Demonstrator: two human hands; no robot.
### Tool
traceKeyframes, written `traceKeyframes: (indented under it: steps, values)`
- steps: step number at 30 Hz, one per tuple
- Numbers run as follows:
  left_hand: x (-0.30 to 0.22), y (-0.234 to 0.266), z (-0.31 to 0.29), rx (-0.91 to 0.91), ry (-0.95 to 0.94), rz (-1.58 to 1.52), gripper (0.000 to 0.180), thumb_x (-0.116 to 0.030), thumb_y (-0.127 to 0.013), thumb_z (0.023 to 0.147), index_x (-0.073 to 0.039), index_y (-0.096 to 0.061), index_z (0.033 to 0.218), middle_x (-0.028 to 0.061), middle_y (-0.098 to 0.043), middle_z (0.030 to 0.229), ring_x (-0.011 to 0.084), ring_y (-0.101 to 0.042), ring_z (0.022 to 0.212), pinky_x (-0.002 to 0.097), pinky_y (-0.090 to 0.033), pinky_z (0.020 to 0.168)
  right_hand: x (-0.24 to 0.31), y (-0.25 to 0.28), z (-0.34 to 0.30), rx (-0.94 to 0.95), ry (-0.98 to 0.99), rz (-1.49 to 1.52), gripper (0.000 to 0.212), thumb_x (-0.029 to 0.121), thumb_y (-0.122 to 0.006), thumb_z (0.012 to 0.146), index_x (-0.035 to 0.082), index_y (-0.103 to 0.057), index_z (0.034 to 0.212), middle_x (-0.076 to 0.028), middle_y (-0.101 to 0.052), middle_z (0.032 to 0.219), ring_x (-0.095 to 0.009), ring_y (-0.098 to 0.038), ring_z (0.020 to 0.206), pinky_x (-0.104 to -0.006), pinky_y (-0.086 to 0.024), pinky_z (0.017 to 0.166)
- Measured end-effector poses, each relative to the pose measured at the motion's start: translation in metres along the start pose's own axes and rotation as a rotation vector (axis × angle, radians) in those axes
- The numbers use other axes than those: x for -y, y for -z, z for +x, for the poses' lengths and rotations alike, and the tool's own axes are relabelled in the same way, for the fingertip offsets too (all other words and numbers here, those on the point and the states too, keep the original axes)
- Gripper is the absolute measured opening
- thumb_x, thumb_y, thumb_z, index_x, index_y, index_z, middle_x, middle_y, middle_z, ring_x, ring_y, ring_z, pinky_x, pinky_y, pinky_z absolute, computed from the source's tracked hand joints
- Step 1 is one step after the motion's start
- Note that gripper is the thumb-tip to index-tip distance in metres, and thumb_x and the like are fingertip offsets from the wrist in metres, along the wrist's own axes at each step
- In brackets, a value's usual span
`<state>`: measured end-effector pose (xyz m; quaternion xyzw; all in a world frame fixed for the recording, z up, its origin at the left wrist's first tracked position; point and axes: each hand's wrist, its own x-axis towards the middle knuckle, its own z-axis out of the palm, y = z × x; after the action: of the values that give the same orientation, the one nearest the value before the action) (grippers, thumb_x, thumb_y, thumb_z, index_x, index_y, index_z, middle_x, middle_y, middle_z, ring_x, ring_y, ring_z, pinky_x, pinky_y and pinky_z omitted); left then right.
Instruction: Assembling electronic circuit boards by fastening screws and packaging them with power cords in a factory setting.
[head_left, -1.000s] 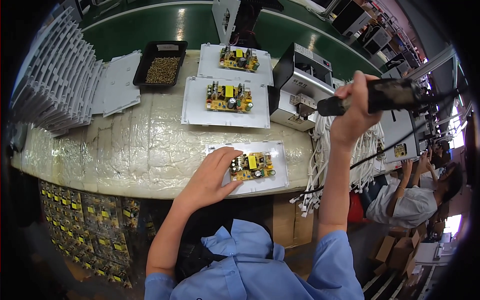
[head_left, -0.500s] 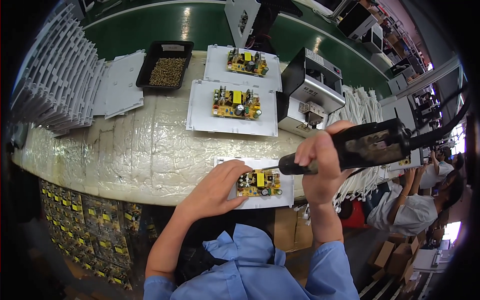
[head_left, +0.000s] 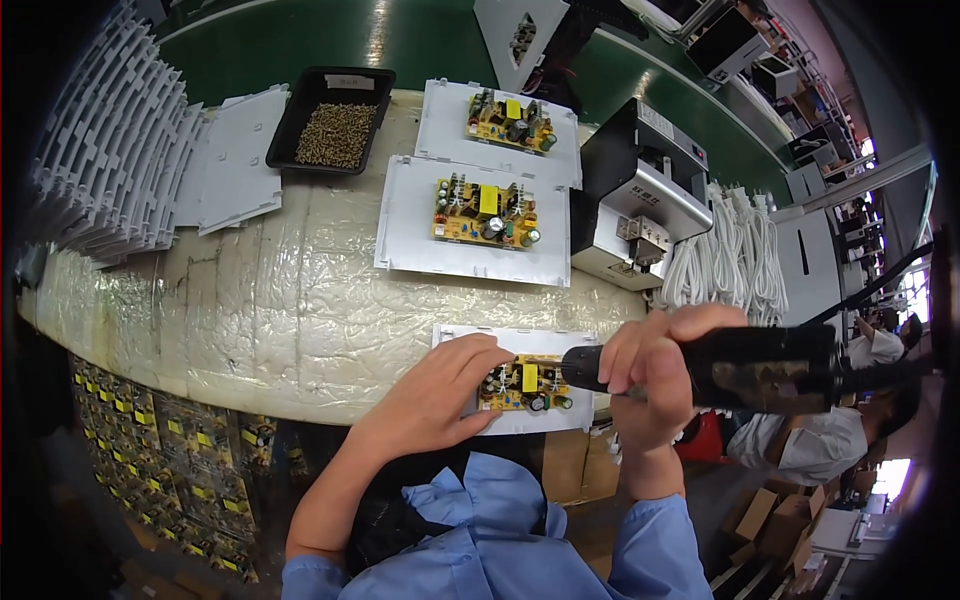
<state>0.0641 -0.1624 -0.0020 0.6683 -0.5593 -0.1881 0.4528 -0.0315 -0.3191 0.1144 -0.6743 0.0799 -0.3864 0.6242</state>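
My right hand (head_left: 652,375) is lowering the gripped driver (head_left: 765,370); my left hand (head_left: 425,397) is pinching the board (head_left: 530,380); the tabletop (head_left: 290,310) is gleaming above a carton (head_left: 566,465).

The power screwdriver (head_left: 715,365) is black with a mottled brown patch. The near circuit board (head_left: 530,385) is amber, carrying a bright yellow block (head_left: 530,377), on a plain white panel (head_left: 530,424). The far tray (head_left: 305,95) is black, the small metal pieces (head_left: 337,135) inside brassy gold. The machine (head_left: 640,190) at right is black and silver-grey, the cables (head_left: 735,260) white, the tabletop (head_left: 300,300) cream, the shirt (head_left: 480,540) light blue.
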Motion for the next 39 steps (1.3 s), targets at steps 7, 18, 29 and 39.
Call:
traceKeyframes:
  steps: [7,18,29,39]
  values:
    - [0.001,0.001,-0.002,0.009,0.016,-0.02,0.061,-0.014,-0.075,0.076,-0.005,-0.048,0.13,0.0171,-0.051,0.128,0.0362,-0.048,0.124,0.0437,-0.04,0.105,-0.01,0.007,0.007,0.146,0.09,0.075,0.022,0.009,-0.06,0.088,0.008,-0.041,0.098,-0.003,-0.045,0.06,-0.014,-0.044,0.042,-0.0289,-0.044,0.042]
    - [-0.002,0.004,0.002,0.027,0.002,-0.012,0.06,-0.016,-0.073,0.079,-0.004,-0.045,0.131,0.018,-0.05,0.127,0.0373,-0.048,0.123,0.0445,-0.04,0.104,-0.022,0.017,0.026,0.573,0.173,0.136,0.037,0.002,-0.075,0.08,0.011,-0.042,0.095,0.001,-0.051,0.057,-0.015,-0.054,0.046,-0.0334,-0.049,0.058]
    - [-0.004,-0.002,0.0,-0.014,0.022,0.024,0.061,-0.017,-0.077,0.075,-0.003,-0.049,0.127,0.019,-0.053,0.124,0.038,-0.05,0.118,0.0423,-0.041,0.103,-0.005,0.009,0.018,0.397,-0.207,-0.004,0.018,0.007,-0.078,0.075,0.006,-0.06,0.08,-0.002,-0.062,0.076,-0.01,-0.059,0.071,-0.0243,-0.048,0.067]
    - [-0.011,-0.007,0.003,-0.04,0.066,0.06,0.064,-0.012,-0.082,0.068,-0.004,-0.052,0.124,0.0161,-0.056,0.119,0.033,-0.055,0.111,0.0382,-0.044,0.099,-0.017,0.039,0.063,-0.226,0.031,-0.289,0.04,0.025,-0.08,0.082,0.001,-0.057,0.104,0.0,-0.061,0.079,-0.007,-0.055,0.064,-0.0216,-0.046,0.056]
